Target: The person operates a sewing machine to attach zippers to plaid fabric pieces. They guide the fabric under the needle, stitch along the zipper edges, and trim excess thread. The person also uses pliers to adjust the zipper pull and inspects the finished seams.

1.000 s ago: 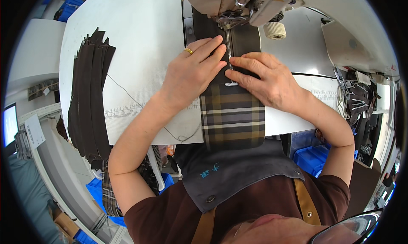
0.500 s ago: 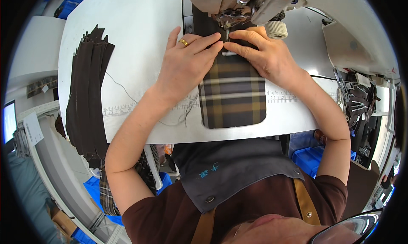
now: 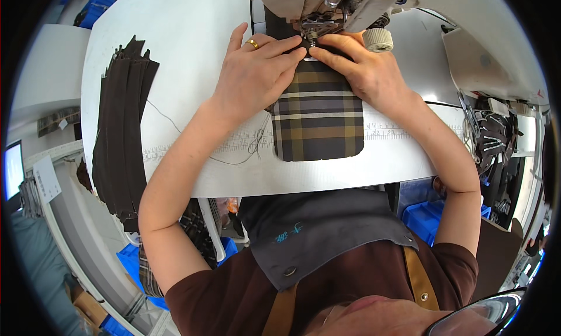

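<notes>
A sewing machine head (image 3: pixel 327 21) stands over a plaid fabric piece (image 3: pixel 318 125) in brown, black and white with rounded near corners. Dark cloth lies at its far end, by the presser foot (image 3: pixel 312 39). My left hand (image 3: pixel 254 73) rests on the left of the fabric with stretched fingers, a gold ring on one, its fingertips close to the foot. From the right, my right hand (image 3: pixel 368 67) lays its thumb and forefinger on the cloth beside the foot; its other fingers are partly hidden under the machine. Neither hand grips the cloth; the fingertips press it down.
A stack of dark fabric strips (image 3: pixel 120 131) lies at the table's left. A loose grey thread (image 3: pixel 234 160) trails across the printed ruler line on the white table (image 3: pixel 193 61). Scissors (image 3: pixel 469 114) and metal clips (image 3: pixel 494 143) sit at the right. Blue bins (image 3: pixel 423 219) stand below.
The plaid fabric has moved away from me, further under the machine. Both hands have shifted slightly with it. The thread by my left forearm lies differently.
</notes>
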